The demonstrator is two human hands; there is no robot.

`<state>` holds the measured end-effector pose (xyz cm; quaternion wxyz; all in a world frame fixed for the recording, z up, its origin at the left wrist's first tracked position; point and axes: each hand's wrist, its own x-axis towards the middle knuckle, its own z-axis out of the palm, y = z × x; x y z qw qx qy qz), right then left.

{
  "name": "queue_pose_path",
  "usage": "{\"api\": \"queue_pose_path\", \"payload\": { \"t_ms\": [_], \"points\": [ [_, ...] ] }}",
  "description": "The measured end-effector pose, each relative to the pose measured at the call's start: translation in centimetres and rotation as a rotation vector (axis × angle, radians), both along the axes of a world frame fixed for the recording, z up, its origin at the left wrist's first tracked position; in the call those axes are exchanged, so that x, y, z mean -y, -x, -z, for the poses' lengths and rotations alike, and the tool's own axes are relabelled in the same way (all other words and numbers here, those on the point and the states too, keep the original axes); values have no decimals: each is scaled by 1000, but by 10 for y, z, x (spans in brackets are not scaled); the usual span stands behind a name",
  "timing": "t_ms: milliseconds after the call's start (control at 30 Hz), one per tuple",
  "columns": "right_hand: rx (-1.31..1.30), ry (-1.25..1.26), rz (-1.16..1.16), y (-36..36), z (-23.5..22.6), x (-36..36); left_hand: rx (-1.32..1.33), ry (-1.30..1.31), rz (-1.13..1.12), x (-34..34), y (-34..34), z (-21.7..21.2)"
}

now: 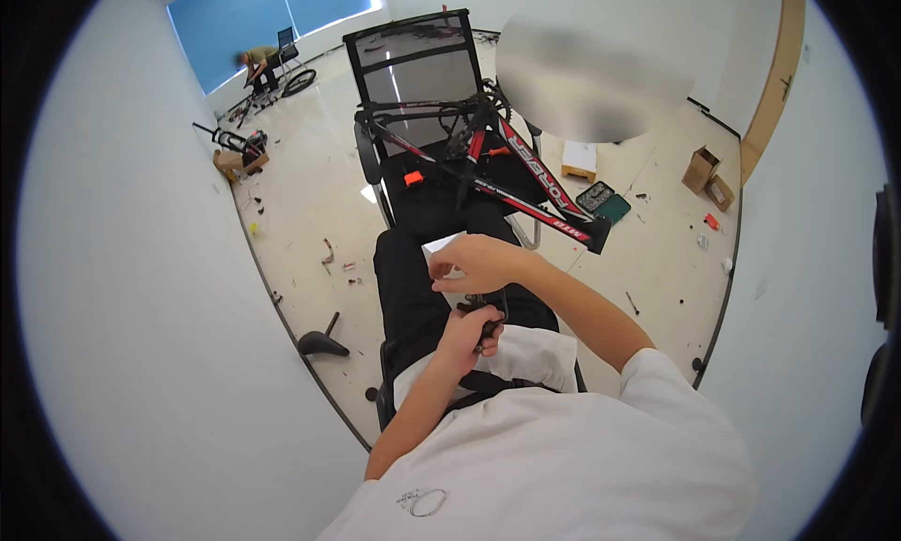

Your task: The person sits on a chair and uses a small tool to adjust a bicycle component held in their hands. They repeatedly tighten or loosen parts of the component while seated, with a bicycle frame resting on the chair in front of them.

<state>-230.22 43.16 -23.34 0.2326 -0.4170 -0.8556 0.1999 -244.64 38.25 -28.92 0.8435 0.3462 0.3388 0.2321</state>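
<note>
The black part (487, 332) is wrapped by the curled fingers of the left hand (461, 336), just below those of the right; it is judged stiff, light and hardly fragile, best gripped around its body. The right hand's (481, 262) fingers are bent; whether anything is pinched cannot be told. Beside them, a white object (437, 246) is partly covered. Farther beyond the fingers, forward reach is blocked by the frame (538, 170), laid across a chair (434, 206).

Large white lettering is borne by one tube (542, 173) of the bicycle frame (477, 147), smaller white letters by another. On the white shirt (582, 457), tiny dark print (410, 495) cannot be clearly read.
</note>
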Motion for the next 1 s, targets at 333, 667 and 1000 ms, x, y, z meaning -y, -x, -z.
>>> {"api": "queue_pose_path", "payload": {
  "t_ms": [333,667,1000],
  "points": [
    [207,-696,-232,-14,-34,46,282,48,323,-34,42,-15],
    [178,-676,-43,-22,9,42,572,495,428,-34,33,-5],
    [-556,-411,385,-6,22,52,230,-122,-72,-9,11,-7]
  ]
}}
